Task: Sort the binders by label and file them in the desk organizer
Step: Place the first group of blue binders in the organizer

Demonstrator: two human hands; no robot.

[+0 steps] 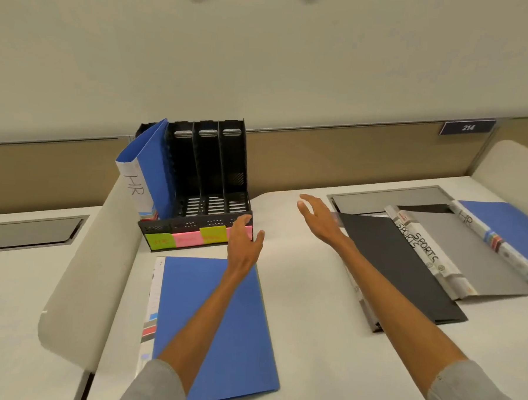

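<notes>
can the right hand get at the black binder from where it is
Probably yes: the right hand hovers open right beside the black binder, and nothing blocks the corner nearest it.

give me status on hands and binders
Left hand open at organizer front, right hand open, both empty. HR binder filed leftmost. Blue binder flat under left arm.

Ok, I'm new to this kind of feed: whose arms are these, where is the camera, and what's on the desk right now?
No robot: a person's bare hands, filmed from a camera on their head. The left hand and right hand are open, holding nothing. On the desk, a black organizer holds one HR binder in its leftmost slot. A blue binder lies flat under the left forearm; at right lie a black binder, a grey SPORTS binder and a second HR binder.
</notes>
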